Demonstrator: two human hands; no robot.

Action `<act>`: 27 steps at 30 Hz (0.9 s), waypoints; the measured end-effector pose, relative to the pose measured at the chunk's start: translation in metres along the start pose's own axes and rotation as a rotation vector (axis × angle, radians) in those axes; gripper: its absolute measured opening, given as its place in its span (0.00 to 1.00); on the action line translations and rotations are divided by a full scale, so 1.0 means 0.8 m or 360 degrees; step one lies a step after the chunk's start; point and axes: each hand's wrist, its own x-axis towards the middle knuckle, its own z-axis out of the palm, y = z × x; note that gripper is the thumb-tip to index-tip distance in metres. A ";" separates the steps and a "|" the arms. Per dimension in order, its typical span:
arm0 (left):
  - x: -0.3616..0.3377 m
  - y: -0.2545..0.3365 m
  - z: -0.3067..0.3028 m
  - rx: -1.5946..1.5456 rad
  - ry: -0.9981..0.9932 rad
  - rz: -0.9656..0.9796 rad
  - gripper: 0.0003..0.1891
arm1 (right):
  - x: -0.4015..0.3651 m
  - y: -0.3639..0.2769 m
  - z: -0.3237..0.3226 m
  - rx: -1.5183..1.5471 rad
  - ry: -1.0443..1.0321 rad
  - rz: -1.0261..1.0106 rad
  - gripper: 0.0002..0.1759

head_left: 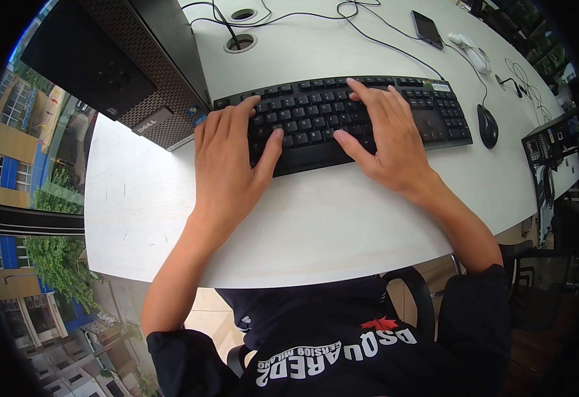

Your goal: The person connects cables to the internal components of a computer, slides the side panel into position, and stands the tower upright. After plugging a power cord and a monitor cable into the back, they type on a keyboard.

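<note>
A black computer keyboard (312, 122) lies on the white desk (342, 212), slightly turned. Over its left end rests my left hand (230, 149), with the fingers apart and the thumb above the lower keys. My right hand (392, 135) is over the right part of the letter keys, fingers spread and thumb near the bottom rows. Neither hand grips anything. Some keys are hidden beneath the fingers. To the right of the keyboard sits a black mouse (488, 126).
A black Dell computer tower (150, 122) stands left of the keyboard, close to my left hand. At the back are a phone (427, 30), a white cable bundle (471, 53) and a cable hole (240, 44) with black cords. A window (51, 178) borders the desk's left side.
</note>
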 end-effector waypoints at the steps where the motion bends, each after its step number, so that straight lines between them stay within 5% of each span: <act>1: 0.000 0.002 0.001 0.0033 -0.0021 0.0014 0.25 | 0.000 0.000 0.001 -0.0038 0.0001 -0.0024 0.39; 20: -0.004 0.003 0.021 0.0294 0.0059 0.0197 0.26 | 0.016 -0.003 0.015 -0.0240 0.0054 -0.0134 0.28; 27: 0.004 0.006 0.018 -0.0002 0.0039 0.0274 0.26 | 0.009 0.000 0.018 -0.0063 0.0167 -0.0267 0.31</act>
